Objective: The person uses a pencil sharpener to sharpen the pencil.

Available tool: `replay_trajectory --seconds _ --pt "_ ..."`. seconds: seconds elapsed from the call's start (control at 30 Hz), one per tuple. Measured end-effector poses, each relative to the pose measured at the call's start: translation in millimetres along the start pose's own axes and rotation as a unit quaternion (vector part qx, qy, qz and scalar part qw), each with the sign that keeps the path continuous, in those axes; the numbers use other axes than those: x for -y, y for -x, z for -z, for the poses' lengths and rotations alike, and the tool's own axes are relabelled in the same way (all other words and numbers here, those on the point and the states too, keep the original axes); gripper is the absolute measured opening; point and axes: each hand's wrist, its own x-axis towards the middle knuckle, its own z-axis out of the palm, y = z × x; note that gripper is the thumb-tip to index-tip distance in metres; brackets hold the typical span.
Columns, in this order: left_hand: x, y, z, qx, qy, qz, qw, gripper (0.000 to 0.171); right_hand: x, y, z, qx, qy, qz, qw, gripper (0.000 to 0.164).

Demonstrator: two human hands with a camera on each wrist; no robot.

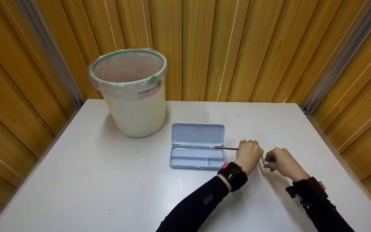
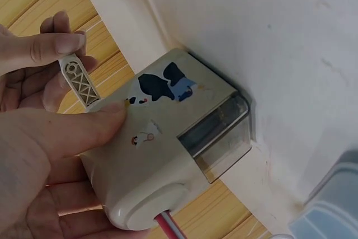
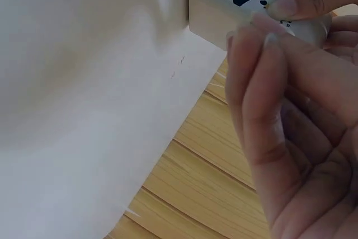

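Note:
A cream pencil sharpener (image 2: pixel 162 138) with cartoon stickers and a clear shavings drawer (image 2: pixel 224 144) stands on the table. My left hand (image 1: pixel 249 154) grips it, thumb across the top. A dark red pencil (image 1: pixel 225 148) sticks out of its round front hole, reaching over the pencil case's edge in the head view. On the sharpener's other end is a crank (image 2: pixel 78 79). My right hand (image 1: pixel 283 162) pinches the crank's outer end between thumb and fingers; the knob itself is hidden by them. In the right wrist view, part of the sharpener shows beyond the right fingers.
Left of the hands lies an open light-blue pencil case (image 1: pixel 198 135) with divided compartments. A cream bin (image 1: pixel 137 112) with a green rim and a clear liner stands at the back left. Wood-patterned panels (image 1: pixel 198 48) enclose the white table (image 1: pixel 108 187).

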Motion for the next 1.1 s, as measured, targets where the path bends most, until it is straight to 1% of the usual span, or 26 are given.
replay_trajectory --seconds 0.13,0.3,0.5,0.77,1.03,1.1 --pt "-0.9 -0.6 -0.1 0.002 0.006 -0.001 1.0 0.027 3 2 7 -0.005 -0.003 -0.003 1.0 0.008" --pt "2.0 -1.5 -1.1 -0.008 0.012 -0.002 0.9999 0.026 12 -2 20 -0.032 -0.008 -0.008 0.999 0.005" --pt "0.6 0.2 -3.5 -0.019 0.011 -0.006 0.9997 0.025 13 -4 24 -0.023 -0.016 -0.019 0.999 0.005" --pt "0.6 0.4 -2.9 -0.017 0.007 -0.006 0.9998 0.023 12 -9 28 -0.054 0.001 -0.012 0.998 0.005" --pt "1.1 -0.3 -6.6 -0.047 0.002 -0.007 0.9989 0.025 16 -11 27 -0.108 0.025 -0.019 0.994 0.006" --pt "0.7 0.1 -6.8 -0.048 0.002 -0.008 0.9988 0.025 16 -12 26 -0.121 0.036 -0.02 0.992 0.006"
